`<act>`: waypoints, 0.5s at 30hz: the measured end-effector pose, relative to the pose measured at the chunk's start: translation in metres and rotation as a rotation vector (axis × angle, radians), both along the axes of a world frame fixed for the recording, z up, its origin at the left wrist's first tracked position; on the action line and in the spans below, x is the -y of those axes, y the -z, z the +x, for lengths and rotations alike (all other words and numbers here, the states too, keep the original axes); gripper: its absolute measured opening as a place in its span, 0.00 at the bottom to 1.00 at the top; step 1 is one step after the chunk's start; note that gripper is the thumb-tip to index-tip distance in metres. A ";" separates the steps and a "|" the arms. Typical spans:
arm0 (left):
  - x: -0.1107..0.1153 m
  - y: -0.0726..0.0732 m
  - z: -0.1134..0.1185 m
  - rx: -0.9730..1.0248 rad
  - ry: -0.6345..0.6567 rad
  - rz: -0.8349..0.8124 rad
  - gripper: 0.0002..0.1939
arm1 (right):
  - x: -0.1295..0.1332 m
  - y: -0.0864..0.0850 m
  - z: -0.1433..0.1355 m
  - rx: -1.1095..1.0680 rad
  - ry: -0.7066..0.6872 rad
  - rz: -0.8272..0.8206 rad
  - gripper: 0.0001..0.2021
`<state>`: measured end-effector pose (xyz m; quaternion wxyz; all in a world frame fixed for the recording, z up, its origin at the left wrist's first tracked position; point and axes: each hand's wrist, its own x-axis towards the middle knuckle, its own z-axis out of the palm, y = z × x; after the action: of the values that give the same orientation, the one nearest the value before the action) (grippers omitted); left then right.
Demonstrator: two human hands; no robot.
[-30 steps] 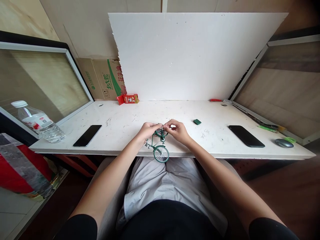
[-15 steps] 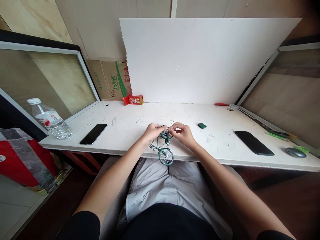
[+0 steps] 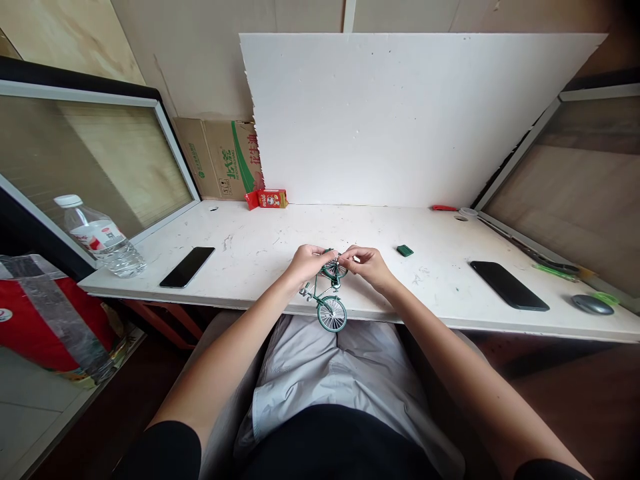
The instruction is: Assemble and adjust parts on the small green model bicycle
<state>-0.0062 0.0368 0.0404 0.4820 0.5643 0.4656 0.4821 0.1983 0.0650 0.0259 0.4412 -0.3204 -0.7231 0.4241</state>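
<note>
Little has shifted: the left hand (image 3: pixel 307 264) grips a miniature green metal-looking bicycle (image 3: pixel 335 285) at its spoked far wheel (image 3: pixel 332 269); the right hand (image 3: pixel 367 265) pinches there, work apparently unfinished.

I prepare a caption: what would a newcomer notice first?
Probably the small green model bicycle at the near desk edge, held by the left hand, the right hand at its far wheel. Then the large white board at the back, with a red box before its lower left corner.
</note>
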 end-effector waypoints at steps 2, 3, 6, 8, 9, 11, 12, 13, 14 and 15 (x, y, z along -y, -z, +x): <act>0.000 0.001 0.000 -0.007 -0.003 0.018 0.18 | 0.000 -0.001 0.001 0.005 -0.030 -0.069 0.16; 0.000 0.001 0.000 -0.012 -0.002 0.028 0.18 | 0.000 -0.002 0.002 0.006 -0.043 -0.101 0.15; 0.001 0.001 0.000 -0.044 -0.007 0.049 0.18 | -0.002 -0.002 0.005 0.016 -0.075 -0.168 0.13; 0.001 0.001 0.001 -0.065 -0.017 0.056 0.19 | -0.003 -0.002 0.007 0.019 -0.098 -0.194 0.12; 0.002 0.001 0.001 -0.071 -0.021 0.060 0.19 | -0.003 -0.003 0.008 0.020 -0.111 -0.204 0.11; 0.003 0.000 0.002 -0.078 -0.030 0.072 0.19 | -0.002 -0.005 0.009 0.019 -0.130 -0.220 0.12; 0.003 -0.001 0.002 -0.081 -0.034 0.079 0.19 | -0.002 -0.007 0.009 0.023 -0.136 -0.226 0.12; 0.004 -0.001 0.003 -0.086 -0.039 0.084 0.19 | -0.001 -0.008 0.009 0.029 -0.140 -0.232 0.13; 0.004 -0.002 0.003 -0.091 -0.046 0.088 0.18 | -0.001 -0.010 0.009 0.036 -0.140 -0.237 0.13; 0.005 -0.003 0.004 -0.097 -0.053 0.092 0.18 | 0.000 -0.011 0.009 0.044 -0.138 -0.243 0.13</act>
<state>-0.0026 0.0318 0.0433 0.4194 0.5961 0.4804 0.4879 0.2078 0.0650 0.0369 0.3530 -0.3300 -0.6962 0.5307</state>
